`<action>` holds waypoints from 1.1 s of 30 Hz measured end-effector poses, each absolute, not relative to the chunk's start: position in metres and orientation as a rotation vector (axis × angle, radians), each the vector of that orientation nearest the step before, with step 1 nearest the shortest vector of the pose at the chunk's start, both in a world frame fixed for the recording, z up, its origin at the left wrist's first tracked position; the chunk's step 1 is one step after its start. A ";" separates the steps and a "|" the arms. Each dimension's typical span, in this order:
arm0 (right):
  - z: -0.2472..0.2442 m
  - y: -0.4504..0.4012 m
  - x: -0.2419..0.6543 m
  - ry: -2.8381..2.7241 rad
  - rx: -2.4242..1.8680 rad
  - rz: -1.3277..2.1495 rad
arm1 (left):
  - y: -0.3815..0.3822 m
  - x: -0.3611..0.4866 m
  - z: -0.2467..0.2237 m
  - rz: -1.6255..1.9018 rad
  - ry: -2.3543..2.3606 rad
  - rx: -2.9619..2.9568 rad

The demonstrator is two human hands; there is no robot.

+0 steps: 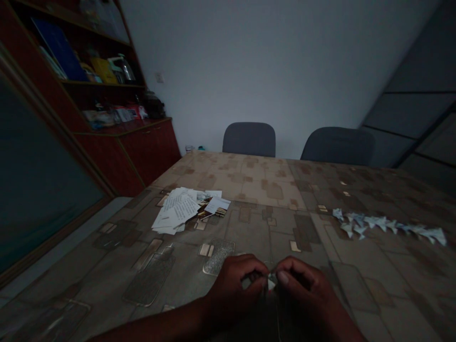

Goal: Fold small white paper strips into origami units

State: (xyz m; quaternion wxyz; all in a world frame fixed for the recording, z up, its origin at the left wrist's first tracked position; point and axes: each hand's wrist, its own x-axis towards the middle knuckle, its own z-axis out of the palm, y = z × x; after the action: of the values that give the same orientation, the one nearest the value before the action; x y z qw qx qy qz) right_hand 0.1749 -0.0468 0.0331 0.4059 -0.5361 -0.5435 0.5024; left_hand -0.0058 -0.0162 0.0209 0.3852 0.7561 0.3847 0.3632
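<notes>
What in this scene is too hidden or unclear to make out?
All in the head view:
The small paper piece between the left hand and right hand: fingers hide its shape.
The writing on the paper slips: too small to read.
The top cabinet shelf: dim, cut off by the picture's top edge.

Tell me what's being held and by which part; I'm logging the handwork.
The left hand and right hand pinch a small piece of white paper between their fingertips, which hide the exact part held.
</notes>
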 end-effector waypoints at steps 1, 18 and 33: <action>0.033 -0.047 0.175 -1.366 -1.356 1.271 | -0.016 -0.006 0.021 0.925 0.988 1.926; 0.030 -0.048 0.171 -1.189 -1.330 1.462 | -0.016 -0.007 0.022 0.892 0.928 1.902; 0.023 -0.047 0.171 -1.232 -1.249 1.540 | -0.014 -0.007 0.020 0.971 0.819 1.867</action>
State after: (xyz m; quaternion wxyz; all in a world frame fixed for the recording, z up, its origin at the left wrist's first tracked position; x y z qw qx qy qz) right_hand 0.1706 -0.0466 0.0235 0.3927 -0.4920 -0.4852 0.6069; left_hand -0.0066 -0.0142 0.0201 0.4275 0.7475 0.3280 0.3886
